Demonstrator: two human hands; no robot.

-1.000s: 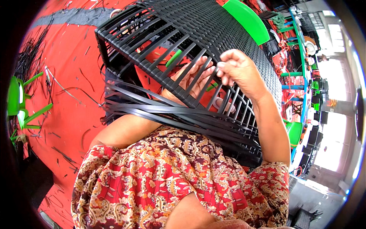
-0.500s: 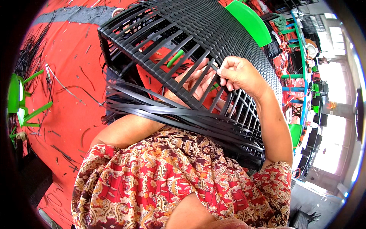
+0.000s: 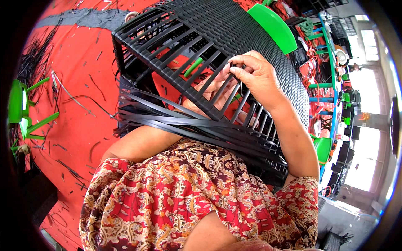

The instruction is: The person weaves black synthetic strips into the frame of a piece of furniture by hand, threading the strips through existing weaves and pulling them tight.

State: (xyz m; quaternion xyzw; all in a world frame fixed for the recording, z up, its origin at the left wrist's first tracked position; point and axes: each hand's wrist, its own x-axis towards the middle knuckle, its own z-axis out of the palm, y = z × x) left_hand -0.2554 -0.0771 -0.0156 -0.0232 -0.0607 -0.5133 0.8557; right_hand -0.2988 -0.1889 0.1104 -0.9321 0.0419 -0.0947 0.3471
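Observation:
A large piece of black woven furniture [image 3: 234, 29] tilts in front of me. Its near side is a frame strung with spaced black flat strips [image 3: 179, 53]. My right hand [image 3: 257, 77] is above these strips, thumb and forefinger pinched on one black strip by the edge of the tight weave. Under the frame lies my left hand [image 3: 214, 93], palm up and fingers loosely extended, partly hidden by the strips. A bundle of long loose black strips [image 3: 167, 119] crosses over my left forearm [image 3: 142, 143].
A red floor covering [image 3: 79, 121] is littered with strip scraps. Green chairs [image 3: 25, 108] stand at the left, and a bright green panel [image 3: 274, 27] is beyond the weave. At the right stands a blue and green rack [image 3: 326, 85]. More loose strips [image 3: 35, 62] are piled at the far left.
My right hand has moved slightly up and left, its fingers now pinching nearer the weave. My left hand's fingers have drawn a little lower beneath the strips. The woven piece has shifted slightly.

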